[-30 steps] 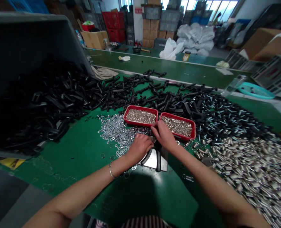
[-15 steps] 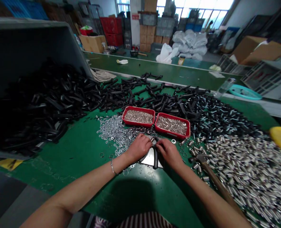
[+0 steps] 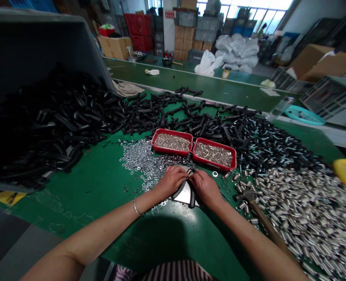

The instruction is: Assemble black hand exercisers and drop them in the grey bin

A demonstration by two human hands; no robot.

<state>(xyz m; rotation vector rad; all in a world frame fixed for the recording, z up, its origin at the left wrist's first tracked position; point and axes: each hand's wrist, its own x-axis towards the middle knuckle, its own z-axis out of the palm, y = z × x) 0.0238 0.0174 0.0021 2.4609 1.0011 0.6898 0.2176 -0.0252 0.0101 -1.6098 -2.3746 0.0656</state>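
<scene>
My left hand (image 3: 170, 182) is closed on the upper end of a black two-legged part (image 3: 192, 198), fingers pinched near a small metallic cylinder. From the other side my right hand (image 3: 207, 189) grips the same part near its top, the fingertips of both hands almost meeting. Its two curved black legs point toward me over a shiny metal plate (image 3: 183, 196). My fingers hide the joint between the legs. Loose small metal rings (image 3: 145, 160) are spread left of my left hand. A single larger washer (image 3: 214, 174) lies beyond my right hand.
Two red trays (image 3: 173, 151) of small metal pieces stand just beyond my hands. A hammer (image 3: 259, 214) lies at the right beside a heap of metal cylinders (image 3: 313, 218). Black parts (image 3: 149, 113) spill from a tipped grey bin (image 3: 95, 58) at the left.
My right hand has moved slightly left and over the top of the black part, covering more of it. A thin rod now shows beside the right hand. The head view has shifted slightly.
</scene>
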